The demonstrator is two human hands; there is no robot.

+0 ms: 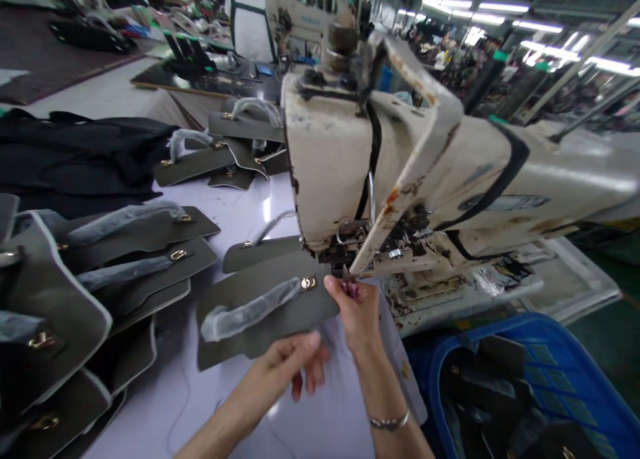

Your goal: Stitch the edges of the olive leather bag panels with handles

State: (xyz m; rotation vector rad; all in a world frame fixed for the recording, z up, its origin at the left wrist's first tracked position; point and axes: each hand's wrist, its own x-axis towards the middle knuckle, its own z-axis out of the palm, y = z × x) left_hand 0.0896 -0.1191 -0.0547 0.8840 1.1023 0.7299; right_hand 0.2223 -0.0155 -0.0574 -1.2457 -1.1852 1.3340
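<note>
A dark olive bag panel [270, 336] lies beneath the needle end of a worn cream sewing machine [325, 159]. On the panel sit a plastic-wrapped handle [250, 310] and a gold metal fitting [309, 283]. My right hand [361, 312] is closed around small thread snips [351, 290] with pinkish handles, close to the needle area. The thumb rests near the panel's right edge. Just below the panel's lower edge is my left hand [295, 362], slightly blurred. Its fingers are apart and loosely bent, with nothing in them.
Similar panels with wrapped handles [125, 269] are piled on the left, and more [245, 129] lie behind. Black fabric [75, 156] covers the far left. A blue basket [435, 379] with more pieces stands at lower right. A person [250, 22] is at the back.
</note>
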